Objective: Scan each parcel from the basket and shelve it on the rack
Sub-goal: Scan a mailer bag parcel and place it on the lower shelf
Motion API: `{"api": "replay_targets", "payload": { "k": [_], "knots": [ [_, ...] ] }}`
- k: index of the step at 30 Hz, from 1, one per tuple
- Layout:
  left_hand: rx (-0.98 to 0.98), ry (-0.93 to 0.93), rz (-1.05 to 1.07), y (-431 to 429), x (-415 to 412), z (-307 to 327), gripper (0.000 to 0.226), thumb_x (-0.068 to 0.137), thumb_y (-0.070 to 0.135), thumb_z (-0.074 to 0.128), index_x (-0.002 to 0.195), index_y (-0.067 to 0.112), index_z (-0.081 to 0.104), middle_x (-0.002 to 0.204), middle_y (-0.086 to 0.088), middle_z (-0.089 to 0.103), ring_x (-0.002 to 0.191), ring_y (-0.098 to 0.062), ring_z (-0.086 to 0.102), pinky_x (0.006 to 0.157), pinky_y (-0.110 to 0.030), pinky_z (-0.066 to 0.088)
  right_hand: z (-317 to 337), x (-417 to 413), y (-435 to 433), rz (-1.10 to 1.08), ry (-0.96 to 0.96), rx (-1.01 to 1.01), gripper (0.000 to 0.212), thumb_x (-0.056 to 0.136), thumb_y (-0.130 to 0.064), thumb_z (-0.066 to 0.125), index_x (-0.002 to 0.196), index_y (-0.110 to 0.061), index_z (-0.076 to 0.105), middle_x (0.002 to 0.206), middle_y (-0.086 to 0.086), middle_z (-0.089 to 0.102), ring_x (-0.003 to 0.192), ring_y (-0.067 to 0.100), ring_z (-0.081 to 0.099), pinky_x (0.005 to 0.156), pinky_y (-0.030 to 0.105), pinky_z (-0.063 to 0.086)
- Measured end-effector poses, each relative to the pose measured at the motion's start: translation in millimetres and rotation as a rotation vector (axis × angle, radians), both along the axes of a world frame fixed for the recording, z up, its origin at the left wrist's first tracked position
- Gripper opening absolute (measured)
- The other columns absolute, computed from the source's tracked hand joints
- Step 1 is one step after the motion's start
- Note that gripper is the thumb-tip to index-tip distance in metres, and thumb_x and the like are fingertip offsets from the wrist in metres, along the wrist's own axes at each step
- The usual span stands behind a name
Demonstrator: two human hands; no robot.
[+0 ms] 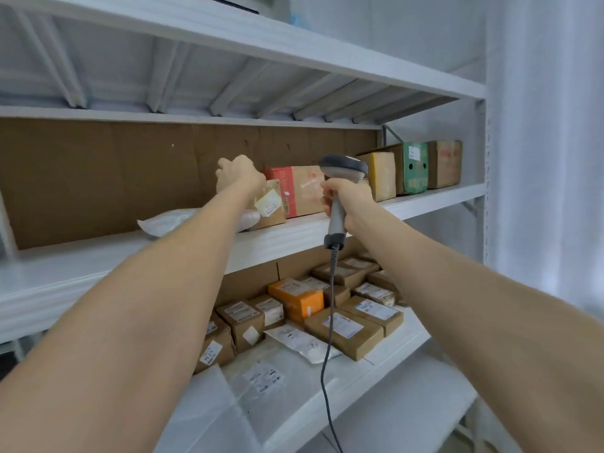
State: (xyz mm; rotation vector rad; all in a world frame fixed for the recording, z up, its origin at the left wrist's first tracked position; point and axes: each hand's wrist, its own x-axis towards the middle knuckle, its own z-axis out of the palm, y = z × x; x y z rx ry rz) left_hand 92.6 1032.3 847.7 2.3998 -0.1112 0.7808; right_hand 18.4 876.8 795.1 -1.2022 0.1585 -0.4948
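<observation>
White rack [294, 240], middle shelf: left hand [240, 173] curled over the top of small brown parcel [271, 207], which sits on the shelf against red-and-brown box [300, 191]. Right hand [348, 199] grips corded scanner [343, 166] just beside.

Both arms bare, stretched fwd & up. L hand [240, 174]: back toward cam, fingers curled, maybe gripping sth. R hand [348, 204] wraps scanner [343, 167] handle.

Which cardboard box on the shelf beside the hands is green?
The green cardboard box with two round black holes, second from the right end, between a yellow-taped box and a brown cardboard box; no other is green.
</observation>
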Motion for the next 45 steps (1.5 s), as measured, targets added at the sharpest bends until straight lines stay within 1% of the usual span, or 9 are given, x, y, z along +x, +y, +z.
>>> {"api": "replay_targets", "payload": {
  "k": [4, 8, 12, 17, 21, 25, 31, 36, 45],
  "knots": [
    [-0.042, -0.078, -0.198, -82, -8, -20, 0.029, 0.095, 0.024, 0.055, 0.122, 0.019, 0.058, 0.134, -0.011, 0.043, 0.115, -0.029, 0.05, 0.095, -0.04, 0.048, -22, -33, -60, -0.083, 0.016, 0.089, 0.012, 0.088, -0.011, 0.067, 0.097, -0.008, 0.059, 0.075, 0.005, 0.06, 0.066, 0.014, 0.058, 0.073, 0.027, 0.056],
    [-0.053, -0.015, -0.405, -175, -30, -56, 0.029, 0.093, 0.015, 0.049, 0.12, 0.015, 0.06, 0.125, -0.007, 0.053, 0.112, -0.027, 0.052, 0.093, -0.037, 0.048, -58, -77, -131, -0.242, 0.056, 0.155, 0.007, 0.089, -0.01, 0.067, 0.089, -0.008, 0.061, 0.072, 0.006, 0.061, 0.056, 0.013, 0.055, 0.06, 0.025, 0.052],
    [0.065, 0.108, -0.493, -272, -70, -99, 0.038, 0.093, 0.018, 0.053, 0.131, 0.012, 0.05, 0.137, -0.013, 0.039, 0.118, -0.031, 0.049, 0.095, -0.037, 0.046, -104, -124, -202, -0.355, 0.104, 0.264, 0.004, 0.09, -0.011, 0.064, 0.087, -0.009, 0.063, 0.072, 0.006, 0.061, 0.054, 0.014, 0.053, 0.049, 0.022, 0.047],
    [0.177, 0.308, -0.691, -389, -123, -170, 0.043, 0.092, 0.02, 0.053, 0.133, 0.01, 0.047, 0.145, -0.017, 0.029, 0.125, -0.034, 0.043, 0.103, -0.041, 0.041, -174, -184, -295, -0.446, 0.172, 0.387, 0.013, 0.085, -0.022, 0.072, 0.091, -0.015, 0.063, 0.076, 0.003, 0.066, 0.059, 0.013, 0.054, 0.061, 0.024, 0.047],
    [0.229, 0.376, -0.76, -459, -154, -227, 0.043, 0.092, 0.021, 0.051, 0.134, 0.013, 0.047, 0.143, -0.016, 0.033, 0.122, -0.032, 0.046, 0.096, -0.031, 0.04, -229, -218, -353, -0.51, 0.203, 0.525, 0.016, 0.085, -0.03, 0.072, 0.093, -0.019, 0.062, 0.077, 0.0, 0.065, 0.062, 0.011, 0.053, 0.071, 0.026, 0.046],
    [0.282, 0.442, -0.82, -517, -166, -279, 0.042, 0.089, 0.016, 0.05, 0.13, 0.009, 0.051, 0.14, -0.018, 0.041, 0.122, -0.029, 0.044, 0.083, -0.028, 0.038, -278, -240, -404, -0.586, 0.201, 0.619, 0.02, 0.087, -0.032, 0.072, 0.098, -0.02, 0.06, 0.076, 0.001, 0.063, 0.06, 0.011, 0.05, 0.067, 0.024, 0.043],
    [0.375, 0.555, -0.843, -604, -173, -354, 0.049, 0.089, 0.02, 0.052, 0.137, 0.012, 0.045, 0.143, -0.017, 0.032, 0.123, -0.033, 0.047, 0.102, -0.035, 0.041, -350, -253, -486, -0.675, 0.208, 0.743, 0.019, 0.088, -0.032, 0.071, 0.098, -0.021, 0.06, 0.08, 0.003, 0.061, 0.066, 0.012, 0.053, 0.075, 0.026, 0.046],
    [0.433, 0.689, -0.906, -692, -167, -422, 0.051, 0.089, 0.022, 0.054, 0.138, 0.012, 0.043, 0.143, -0.017, 0.03, 0.114, -0.036, 0.052, 0.101, -0.042, 0.044, -420, -247, -566, -0.785, 0.293, 0.807, 0.027, 0.086, -0.032, 0.073, 0.105, -0.017, 0.062, 0.076, 0.003, 0.062, 0.061, 0.013, 0.053, 0.066, 0.026, 0.047],
    [0.592, 0.892, -0.99, -820, -165, -556, 0.051, 0.09, 0.018, 0.056, 0.138, 0.01, 0.043, 0.142, -0.017, 0.033, 0.122, -0.034, 0.048, 0.103, -0.035, 0.039, -543, -258, -678, -0.933, 0.474, 0.928, 0.021, 0.084, -0.031, 0.075, 0.082, -0.014, 0.063, 0.064, 0.002, 0.063, 0.057, 0.013, 0.054, 0.058, 0.026, 0.045]
  ]
}}
